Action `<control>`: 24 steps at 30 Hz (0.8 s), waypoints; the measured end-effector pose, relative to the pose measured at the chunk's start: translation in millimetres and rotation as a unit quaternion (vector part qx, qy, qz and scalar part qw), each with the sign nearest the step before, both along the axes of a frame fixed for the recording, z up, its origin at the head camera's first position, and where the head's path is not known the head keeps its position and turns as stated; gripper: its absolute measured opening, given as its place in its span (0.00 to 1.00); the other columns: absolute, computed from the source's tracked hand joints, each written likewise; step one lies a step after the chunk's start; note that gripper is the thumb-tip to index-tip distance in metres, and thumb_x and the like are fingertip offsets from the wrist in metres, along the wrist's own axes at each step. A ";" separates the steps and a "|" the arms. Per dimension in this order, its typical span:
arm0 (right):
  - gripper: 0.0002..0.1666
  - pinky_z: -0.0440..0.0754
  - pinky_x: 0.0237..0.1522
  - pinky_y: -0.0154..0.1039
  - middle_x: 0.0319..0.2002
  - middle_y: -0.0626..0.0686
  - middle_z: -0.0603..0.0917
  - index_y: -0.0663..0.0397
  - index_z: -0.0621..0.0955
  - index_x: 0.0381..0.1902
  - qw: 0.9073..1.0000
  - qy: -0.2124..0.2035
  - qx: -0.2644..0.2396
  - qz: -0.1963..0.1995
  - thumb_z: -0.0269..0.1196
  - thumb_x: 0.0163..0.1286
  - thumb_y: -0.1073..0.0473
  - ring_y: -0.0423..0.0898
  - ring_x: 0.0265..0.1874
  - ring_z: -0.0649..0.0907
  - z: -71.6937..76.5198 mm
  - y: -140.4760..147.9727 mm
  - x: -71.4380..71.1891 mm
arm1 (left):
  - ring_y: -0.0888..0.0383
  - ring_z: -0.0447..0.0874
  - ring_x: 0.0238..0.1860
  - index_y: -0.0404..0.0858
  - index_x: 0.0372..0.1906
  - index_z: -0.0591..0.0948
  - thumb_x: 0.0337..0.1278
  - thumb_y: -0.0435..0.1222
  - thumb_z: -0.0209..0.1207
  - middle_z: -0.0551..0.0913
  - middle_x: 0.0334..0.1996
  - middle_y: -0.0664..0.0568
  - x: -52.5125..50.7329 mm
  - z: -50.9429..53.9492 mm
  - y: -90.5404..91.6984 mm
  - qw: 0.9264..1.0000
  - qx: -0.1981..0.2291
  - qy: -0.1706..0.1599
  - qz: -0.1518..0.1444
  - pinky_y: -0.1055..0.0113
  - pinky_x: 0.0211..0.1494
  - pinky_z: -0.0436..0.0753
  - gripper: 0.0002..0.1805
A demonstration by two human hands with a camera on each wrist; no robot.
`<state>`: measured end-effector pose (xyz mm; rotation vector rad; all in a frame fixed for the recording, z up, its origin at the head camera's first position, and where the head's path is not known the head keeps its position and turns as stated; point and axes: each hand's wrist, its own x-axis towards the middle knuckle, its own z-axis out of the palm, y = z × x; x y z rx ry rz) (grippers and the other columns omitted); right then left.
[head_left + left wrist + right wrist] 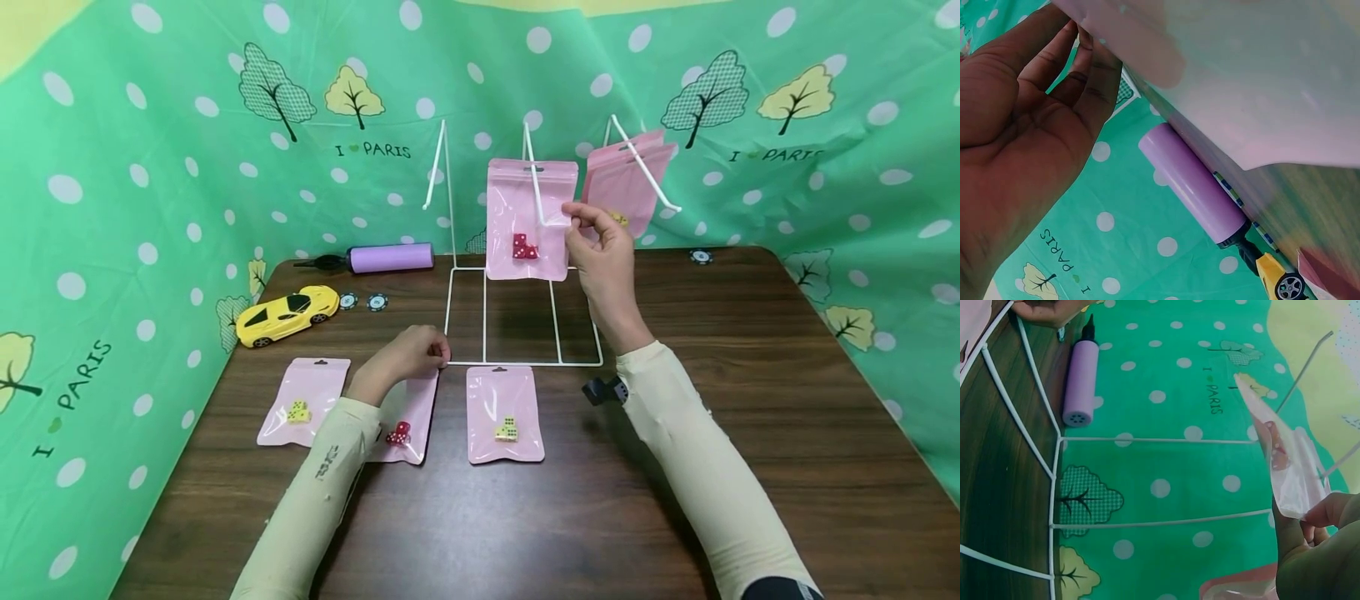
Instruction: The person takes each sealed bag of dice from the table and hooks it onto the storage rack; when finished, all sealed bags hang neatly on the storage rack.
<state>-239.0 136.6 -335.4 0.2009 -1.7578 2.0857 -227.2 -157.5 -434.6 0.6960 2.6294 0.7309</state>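
Note:
In the head view, my right hand (pixel 606 258) pinches the right edge of a pink zip bag (pixel 506 200) with red dice. This bag is on the rack's middle hook (pixel 536 187), whose arm shows in front of it. My left hand (pixel 408 350) is at the front left corner of the white wire rack (pixel 525 364). Its fingertips pinch the top of another pink bag (pixel 420 408) with red dice, partly hidden by hand and sleeve; the left wrist view shows this bag (pixel 1260 94) close up, slanting from the fingers. In the right wrist view the hanging bag (pixel 1294 481) appears edge-on.
Pink bags with yellow dice lie at left (pixel 322 387) and front middle (pixel 504 392). More pink bags (pixel 630 179) hang on the right hook; the left hook (pixel 433 171) is bare. Behind are a yellow toy car (pixel 288 315), poker chips (pixel 377 302) and a purple pump (pixel 392 257).

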 end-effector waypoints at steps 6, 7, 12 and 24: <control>0.16 0.75 0.28 0.24 0.41 0.51 0.77 0.75 0.83 0.58 1.000 0.004 0.002 -0.003 0.61 0.76 0.73 0.36 0.31 0.75 -6.0 2.5 0.1 | 0.56 0.80 0.37 0.37 0.35 0.87 0.70 0.25 0.66 0.85 0.33 0.50 1.8 1.0 0.6 1.000 0.001 -0.004 0.004 0.62 0.44 0.81 0.07; 0.15 0.75 0.28 0.24 0.41 0.51 0.77 0.74 0.83 0.57 1.000 0.003 -0.002 -0.002 0.61 0.75 0.74 0.37 0.31 0.76 -7.0 2.9 0.8 | 0.56 0.80 0.37 0.36 0.35 0.86 0.70 0.25 0.66 0.85 0.33 0.50 2.0 1.3 0.8 1.000 0.000 -0.004 0.004 0.62 0.44 0.81 0.07; 0.12 0.85 0.34 0.28 0.40 0.53 0.79 0.72 0.82 0.54 0.999 -0.011 -0.040 0.013 0.63 0.76 0.74 0.39 0.33 0.81 -15.2 8.7 3.1 | 0.56 0.79 0.37 0.36 0.36 0.86 0.71 0.25 0.65 0.85 0.33 0.50 2.3 1.7 1.0 1.000 -0.001 -0.013 0.005 0.62 0.44 0.81 0.06; 0.16 0.90 0.44 0.36 0.40 0.53 0.81 0.79 0.77 0.61 0.997 -0.048 -0.032 0.050 0.61 0.80 0.72 0.41 0.37 0.90 -48.7 29.0 17.9 | 0.57 0.80 0.38 0.34 0.39 0.88 0.71 0.28 0.67 0.87 0.35 0.50 1.4 5.5 -4.4 1.000 0.013 -0.016 -0.020 0.60 0.48 0.81 0.02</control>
